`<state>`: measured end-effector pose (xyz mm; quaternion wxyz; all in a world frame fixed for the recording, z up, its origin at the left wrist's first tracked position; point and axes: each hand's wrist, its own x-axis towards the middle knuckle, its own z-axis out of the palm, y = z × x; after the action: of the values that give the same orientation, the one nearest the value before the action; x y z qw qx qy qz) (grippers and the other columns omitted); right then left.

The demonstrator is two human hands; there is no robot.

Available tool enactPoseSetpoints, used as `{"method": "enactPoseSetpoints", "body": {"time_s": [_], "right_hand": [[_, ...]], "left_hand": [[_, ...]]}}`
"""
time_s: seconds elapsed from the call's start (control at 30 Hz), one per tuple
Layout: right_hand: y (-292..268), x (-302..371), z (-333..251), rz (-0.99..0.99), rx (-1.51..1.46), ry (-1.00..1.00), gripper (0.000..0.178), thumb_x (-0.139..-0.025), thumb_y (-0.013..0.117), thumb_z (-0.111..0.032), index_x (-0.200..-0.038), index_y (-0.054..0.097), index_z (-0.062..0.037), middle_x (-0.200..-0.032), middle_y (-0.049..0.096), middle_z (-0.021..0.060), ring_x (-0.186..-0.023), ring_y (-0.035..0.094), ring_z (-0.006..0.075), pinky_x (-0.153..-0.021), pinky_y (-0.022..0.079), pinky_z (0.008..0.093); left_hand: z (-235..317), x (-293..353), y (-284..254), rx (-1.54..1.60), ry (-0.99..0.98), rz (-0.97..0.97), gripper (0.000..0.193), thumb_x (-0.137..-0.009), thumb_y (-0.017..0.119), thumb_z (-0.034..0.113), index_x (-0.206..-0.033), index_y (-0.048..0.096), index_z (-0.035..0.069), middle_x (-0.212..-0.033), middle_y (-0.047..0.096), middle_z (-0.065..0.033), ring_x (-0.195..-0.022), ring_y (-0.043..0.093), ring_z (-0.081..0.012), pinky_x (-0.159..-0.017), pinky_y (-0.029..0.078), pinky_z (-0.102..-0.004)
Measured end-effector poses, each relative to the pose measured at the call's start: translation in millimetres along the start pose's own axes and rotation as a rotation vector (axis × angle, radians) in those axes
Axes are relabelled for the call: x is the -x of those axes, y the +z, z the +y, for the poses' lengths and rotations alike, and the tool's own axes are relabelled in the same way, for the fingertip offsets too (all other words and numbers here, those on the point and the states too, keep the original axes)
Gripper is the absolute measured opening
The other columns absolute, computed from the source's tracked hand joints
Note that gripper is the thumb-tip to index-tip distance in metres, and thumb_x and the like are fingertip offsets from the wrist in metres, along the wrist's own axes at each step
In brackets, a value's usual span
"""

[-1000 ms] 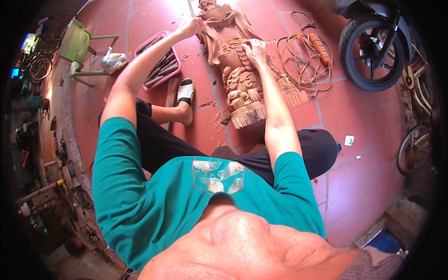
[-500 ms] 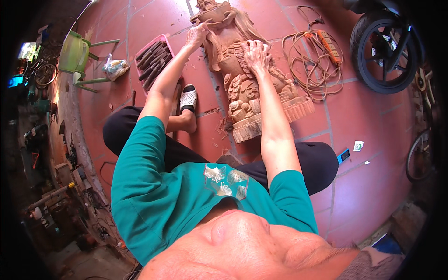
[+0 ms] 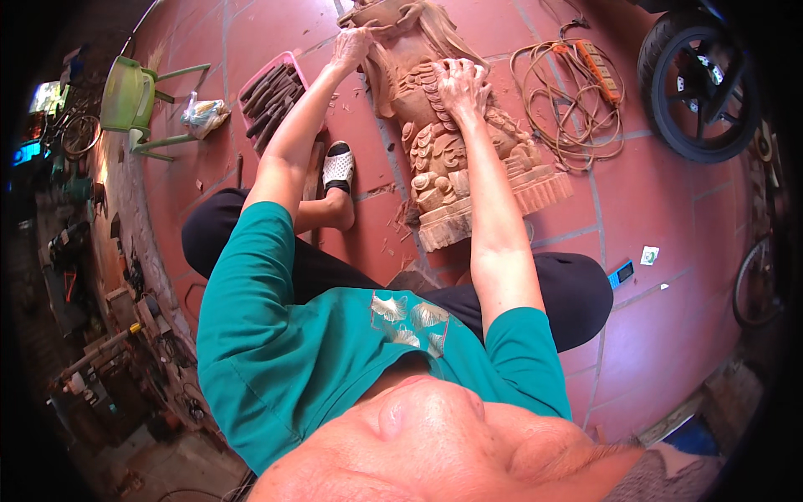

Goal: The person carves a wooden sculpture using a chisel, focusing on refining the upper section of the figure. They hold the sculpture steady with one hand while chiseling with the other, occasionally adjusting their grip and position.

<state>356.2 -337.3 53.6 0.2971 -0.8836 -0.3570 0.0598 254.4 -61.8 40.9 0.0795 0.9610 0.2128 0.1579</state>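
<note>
A carved wooden statue (image 3: 434, 151) lies on its back on the floor in front of me, its base towards me and its top cut off by the picture's upper edge. At its upper left side, my left hand (image 3: 351, 48) is closed on a projecting carved part; the fingertips are small and partly hidden. My right hand (image 3: 462, 88) rests on the statue's middle, over raised scale-like carving, with fingers spread and slightly bent. No tool shows in either hand, though what lies under the right palm is hidden.
A pink tray (image 3: 244, 89) of chisel-like tools (image 3: 272, 105) stands left of the statue. Beyond it are a plastic bag (image 3: 204, 115) and a green chair (image 3: 130, 96). On the right lie a coiled cord (image 3: 535, 105) with an orange power strip (image 3: 598, 72), and a motorbike wheel (image 3: 698, 88).
My view has shifted slightly, so the statue's head has slipped out past the top edge. Both hands stay at nearly the same places on the statue.
</note>
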Motion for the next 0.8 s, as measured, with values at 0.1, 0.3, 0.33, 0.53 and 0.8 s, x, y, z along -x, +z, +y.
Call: {"method": "enactPoseSetpoints", "body": {"time_s": [0.1,0.3,0.33,0.53,0.8], "right_hand": [[-1,0,1,0.008,0.003,-0.004,0.051,-0.099,0.042,-0.056,-0.125,0.060,-0.0161,-0.137,0.050,0.0101,-0.133,0.036,0.0389,-0.102,0.032,0.0669],[-2,-1,5,-0.009,-0.006,0.019,0.050,-0.099,0.042,-0.055,-0.126,0.059,-0.0174,-0.137,0.050,0.0097,-0.134,0.036,0.0380,-0.102,0.032,0.0670],[-2,0,8,0.005,-0.017,0.019,0.050,-0.099,0.042,-0.055,-0.125,0.060,-0.0162,-0.136,0.050,0.0103,-0.133,0.037,0.0393,-0.102,0.032,0.0673],[-2,0,-3,0.005,0.004,-0.011,0.051,-0.099,0.042,-0.056,-0.126,0.060,-0.0167,-0.136,0.051,0.0104,-0.133,0.037,0.0384,-0.102,0.032,0.0674],[-2,1,0,0.027,-0.003,0.002,0.050,-0.099,0.043,-0.056,-0.124,0.061,-0.0165,-0.135,0.052,0.0103,-0.133,0.037,0.0387,-0.102,0.033,0.0678]], "left_hand": [[-2,-4,10,-0.166,-0.023,0.075,0.013,-0.085,0.060,0.013,-0.089,0.068,0.002,-0.086,0.070,-0.0199,-0.086,0.068,-0.0369,-0.079,0.053,-0.0474],[9,2,12,0.019,0.016,0.041,0.011,-0.084,0.060,0.011,-0.085,0.069,0.005,-0.082,0.070,-0.0196,-0.086,0.069,-0.0350,-0.082,0.053,-0.0453],[13,2,11,0.105,-0.027,-0.013,0.011,-0.084,0.060,0.011,-0.083,0.069,0.006,-0.082,0.069,-0.0195,-0.086,0.069,-0.0345,-0.083,0.053,-0.0450],[-4,3,18,-0.078,-0.092,0.060,0.016,-0.083,0.065,0.021,-0.090,0.074,0.011,-0.093,0.072,-0.0145,-0.089,0.068,-0.0343,-0.082,0.053,-0.0454],[4,1,8,0.091,-0.118,-0.038,0.020,-0.084,0.059,0.021,-0.086,0.073,0.006,-0.095,0.069,-0.0226,-0.089,0.069,-0.0370,-0.080,0.054,-0.0466]]}}
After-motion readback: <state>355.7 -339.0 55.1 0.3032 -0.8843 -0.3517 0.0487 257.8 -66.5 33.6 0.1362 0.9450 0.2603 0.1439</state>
